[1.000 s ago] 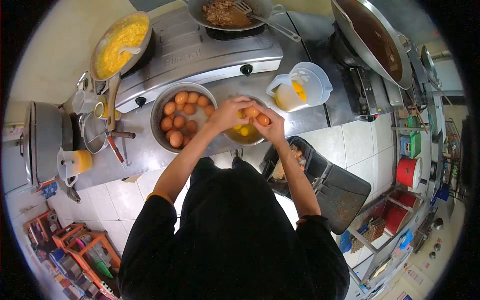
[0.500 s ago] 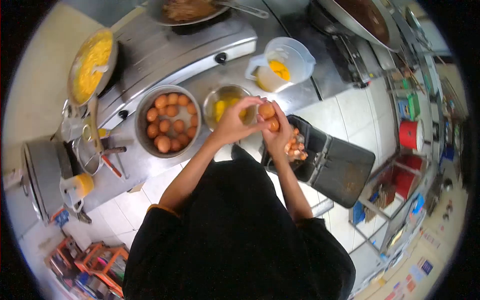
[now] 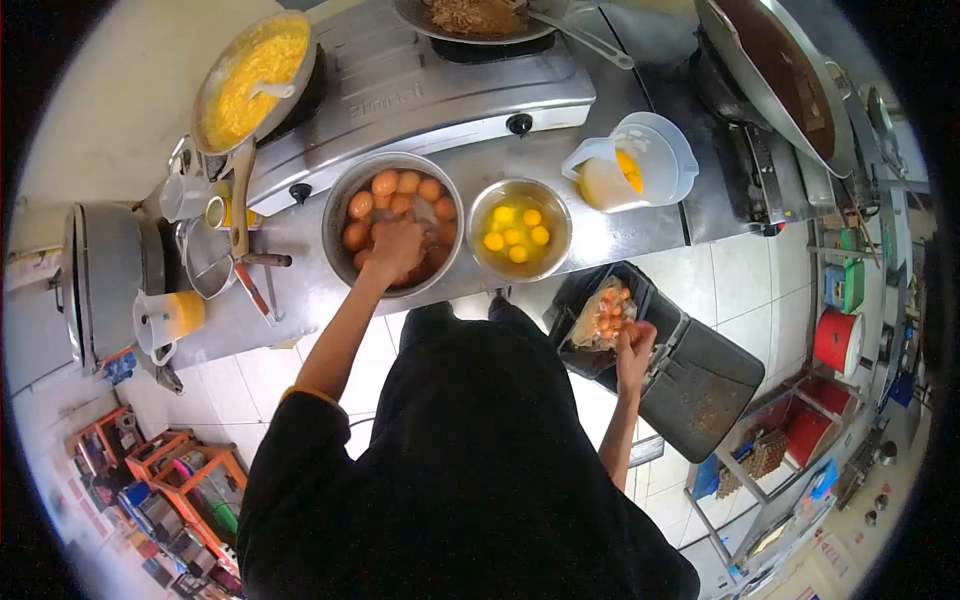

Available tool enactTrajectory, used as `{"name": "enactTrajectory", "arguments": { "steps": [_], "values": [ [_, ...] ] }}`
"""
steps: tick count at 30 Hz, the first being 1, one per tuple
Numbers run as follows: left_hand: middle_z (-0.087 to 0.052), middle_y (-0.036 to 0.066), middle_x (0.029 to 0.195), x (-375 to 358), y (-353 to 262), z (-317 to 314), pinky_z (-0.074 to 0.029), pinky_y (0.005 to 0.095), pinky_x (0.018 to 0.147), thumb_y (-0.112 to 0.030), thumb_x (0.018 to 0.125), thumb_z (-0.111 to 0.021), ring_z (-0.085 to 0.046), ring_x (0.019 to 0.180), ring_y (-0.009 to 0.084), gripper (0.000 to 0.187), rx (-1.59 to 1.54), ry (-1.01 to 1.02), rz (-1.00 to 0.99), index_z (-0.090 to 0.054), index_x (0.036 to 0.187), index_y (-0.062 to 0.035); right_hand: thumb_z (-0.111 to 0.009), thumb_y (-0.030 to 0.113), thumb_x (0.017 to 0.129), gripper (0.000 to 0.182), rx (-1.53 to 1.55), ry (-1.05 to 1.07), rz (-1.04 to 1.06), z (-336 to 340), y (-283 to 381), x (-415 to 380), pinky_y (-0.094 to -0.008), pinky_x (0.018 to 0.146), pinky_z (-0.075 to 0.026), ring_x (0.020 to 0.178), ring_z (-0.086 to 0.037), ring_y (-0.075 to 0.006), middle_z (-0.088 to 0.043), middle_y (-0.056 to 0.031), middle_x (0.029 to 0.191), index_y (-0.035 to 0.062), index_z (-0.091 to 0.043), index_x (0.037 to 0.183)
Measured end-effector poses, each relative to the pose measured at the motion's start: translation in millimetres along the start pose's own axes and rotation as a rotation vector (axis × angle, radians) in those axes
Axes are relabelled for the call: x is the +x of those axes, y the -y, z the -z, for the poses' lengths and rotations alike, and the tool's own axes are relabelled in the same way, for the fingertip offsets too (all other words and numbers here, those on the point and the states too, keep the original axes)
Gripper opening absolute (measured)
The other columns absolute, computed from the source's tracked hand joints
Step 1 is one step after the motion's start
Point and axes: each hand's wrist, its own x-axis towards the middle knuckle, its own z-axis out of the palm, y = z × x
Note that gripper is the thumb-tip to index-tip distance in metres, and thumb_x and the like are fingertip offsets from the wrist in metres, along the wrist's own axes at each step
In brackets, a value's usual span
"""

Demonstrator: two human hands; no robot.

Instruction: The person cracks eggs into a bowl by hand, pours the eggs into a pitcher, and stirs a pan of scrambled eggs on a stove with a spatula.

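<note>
Eggs [image 3: 385, 183], brown and whole, lie in the deep metal pot [image 3: 331, 240] on the steel counter [image 3: 632, 225], left of the steel bowl [image 3: 567, 235], where we see several yolks [image 3: 518, 254] in clear liquid. Our left hand [image 3: 400, 250] reaches into the pot, fingers down among the eggs; they are hidden, so we cannot tell whether they grip one. Our right hand [image 3: 637, 352] is over the open black bin [image 3: 652, 298], fingers closed on a small brown piece [image 3: 631, 332]; we cannot tell whether it is egg or shell. Shells [image 3: 608, 312] lie in the bin below. Right of the bowl we have a plastic pitcher [image 3: 672, 152] holding yolk; the stove [image 3: 430, 95] is at the far side.
</note>
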Motion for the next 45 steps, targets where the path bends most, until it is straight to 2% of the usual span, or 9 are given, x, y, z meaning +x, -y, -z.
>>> {"name": "enactTrajectory", "arguments": {
  "steps": [5, 7, 11, 15, 24, 26, 30, 37, 45],
  "values": [
    [-0.068, 0.014, 0.110, 5, 7, 22, -0.052, 0.0406, 0.088, -0.022, 0.090, -0.063, -0.067, 0.100, 0.0295, 0.032, -0.537, -0.041, 0.030, -0.062, 0.120, -0.0078, -0.062, -0.004, 0.092, 0.043, 0.355, 0.206, 0.196, -62, 151, 23, -0.0309, 0.095, -0.050, 0.110, -0.060, -0.0192, -0.056, -0.0128, 0.124, 0.0007, -0.048, 0.133],
    [-0.071, 0.010, 0.101, -1, 12, 6, -0.054, 0.0353, 0.084, -0.032, 0.094, -0.063, -0.069, 0.093, 0.0234, 0.038, -0.969, -0.351, -0.024, -0.060, 0.121, -0.0053, -0.073, 0.008, 0.089, 0.050, 0.210, 0.187, 0.354, -88, 209, 15, -0.0325, 0.094, -0.050, 0.110, -0.061, -0.0215, -0.060, -0.0137, 0.122, 0.0017, -0.050, 0.133],
    [-0.064, 0.011, 0.118, -16, -54, 42, -0.050, 0.0316, 0.091, -0.042, 0.107, -0.037, -0.060, 0.111, 0.0180, 0.047, -1.804, -0.340, 0.175, -0.057, 0.128, -0.0057, -0.084, 0.016, 0.078, 0.055, 0.094, 0.171, 0.734, -151, 248, 14, -0.0368, 0.091, -0.050, 0.110, -0.061, -0.0267, -0.064, -0.0136, 0.119, 0.0038, -0.057, 0.124],
    [-0.059, 0.011, 0.126, -8, -112, 53, -0.045, 0.0348, 0.101, -0.046, 0.108, -0.025, -0.055, 0.119, 0.0200, 0.055, -2.019, -0.294, 0.141, -0.055, 0.130, -0.0057, -0.088, 0.018, 0.074, 0.056, 0.136, 0.136, 0.774, -187, 254, 10, -0.0375, 0.093, -0.049, 0.108, -0.061, -0.0278, -0.064, -0.0145, 0.120, 0.0036, -0.058, 0.120],
    [-0.057, 0.008, 0.126, 17, -125, 32, -0.046, 0.0297, 0.091, -0.047, 0.106, -0.034, -0.054, 0.115, 0.0174, 0.049, -1.849, -0.412, 0.230, -0.052, 0.132, -0.0094, -0.078, 0.002, 0.083, 0.053, 0.321, 0.141, 0.843, -183, 225, 32, -0.0352, 0.098, -0.049, 0.118, -0.059, -0.0256, -0.057, -0.0239, 0.125, -0.0016, -0.043, 0.122],
    [-0.057, 0.007, 0.127, 30, -120, 10, -0.045, 0.0304, 0.093, -0.044, 0.105, -0.041, -0.053, 0.117, 0.0173, 0.046, -1.838, -0.376, 0.193, -0.051, 0.132, -0.0082, -0.081, 0.008, 0.081, 0.055, 0.276, 0.259, 0.626, -177, 230, 32, -0.0353, 0.098, -0.048, 0.114, -0.059, -0.0261, -0.059, -0.0203, 0.122, -0.0007, -0.045, 0.122],
    [-0.058, 0.007, 0.127, 23, -118, 40, -0.046, 0.0308, 0.098, -0.035, 0.099, -0.059, -0.055, 0.119, 0.0176, 0.046, -1.734, -0.249, -0.050, -0.051, 0.132, -0.0038, -0.080, 0.011, 0.083, 0.056, 0.573, 0.452, 0.455, -174, 220, 65, -0.0327, 0.095, -0.048, 0.109, -0.059, -0.0221, -0.061, -0.0144, 0.116, 0.0011, -0.048, 0.127],
    [-0.064, 0.007, 0.126, 25, -106, 65, -0.051, 0.0329, 0.097, -0.027, 0.092, -0.070, -0.062, 0.113, 0.0179, 0.052, -1.386, -0.121, -0.327, -0.053, 0.136, -0.0051, -0.080, 0.013, 0.080, 0.053, 0.162, 0.768, 0.636, -137, 251, 99, -0.0316, 0.095, -0.050, 0.113, -0.063, -0.0189, -0.064, -0.0108, 0.128, 0.0075, -0.061, 0.129],
    [-0.063, 0.017, 0.127, 46, -103, 42, -0.052, 0.0385, 0.097, -0.021, 0.089, -0.069, -0.063, 0.112, 0.0340, 0.051, -0.644, -0.317, -0.353, -0.053, 0.137, -0.0105, -0.075, 0.006, 0.077, 0.051, 0.006, 0.496, 0.853, -159, 207, 107, -0.0343, 0.090, -0.054, 0.105, -0.068, -0.0292, -0.067, -0.0165, 0.119, 0.0101, -0.064, 0.126]
  ]
}}
